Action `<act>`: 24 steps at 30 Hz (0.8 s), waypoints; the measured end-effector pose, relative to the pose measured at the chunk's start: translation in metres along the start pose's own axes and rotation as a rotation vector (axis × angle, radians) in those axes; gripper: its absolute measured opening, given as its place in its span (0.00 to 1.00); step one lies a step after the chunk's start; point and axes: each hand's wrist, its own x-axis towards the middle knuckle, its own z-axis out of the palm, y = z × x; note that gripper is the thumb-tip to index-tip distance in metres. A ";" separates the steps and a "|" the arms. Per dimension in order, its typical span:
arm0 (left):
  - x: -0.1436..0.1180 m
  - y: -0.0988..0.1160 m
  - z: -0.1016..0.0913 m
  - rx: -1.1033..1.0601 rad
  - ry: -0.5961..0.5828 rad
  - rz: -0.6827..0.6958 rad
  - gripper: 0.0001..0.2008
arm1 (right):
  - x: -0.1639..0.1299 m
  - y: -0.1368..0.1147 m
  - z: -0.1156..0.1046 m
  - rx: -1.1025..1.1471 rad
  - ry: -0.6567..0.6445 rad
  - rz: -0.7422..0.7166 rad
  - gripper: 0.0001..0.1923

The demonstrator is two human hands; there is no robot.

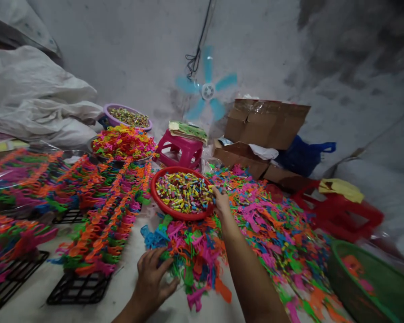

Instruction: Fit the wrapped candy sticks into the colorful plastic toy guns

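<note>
My right hand [221,200] is at the right rim of a red basin [161,207], its fingers bent inward over the edge. The basin holds a heap of small yellow, blue and pink cylindrical pieces [183,190]. Those fingers look closed at the pieces, but what they pinch is too small to make out. Lower down, my left hand [155,276] has its fingers and thumb apart, beside a pile of bright plastic toy pieces [198,255]. Its fingertips reach the green and blue pieces at the pile's left edge.
Rows of assembled colourful pieces [101,224] stand on black racks [79,288] at left. Behind are a bowl of orange and pink pieces [123,142], a purple basin [148,125], a pink stool [180,150], a fan [208,91] and cardboard boxes [265,123]. A green basket [366,291] stands right.
</note>
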 end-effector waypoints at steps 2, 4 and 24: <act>-0.001 0.004 -0.007 -0.132 0.008 -0.036 0.10 | -0.029 -0.006 -0.008 0.063 -0.034 0.071 0.17; -0.003 0.012 -0.016 -0.331 -0.041 -0.158 0.09 | -0.067 -0.005 -0.014 0.119 -0.092 0.174 0.16; -0.047 0.034 -0.048 -0.182 -0.078 -0.533 0.33 | -0.252 0.078 0.076 -0.209 -0.249 -0.051 0.09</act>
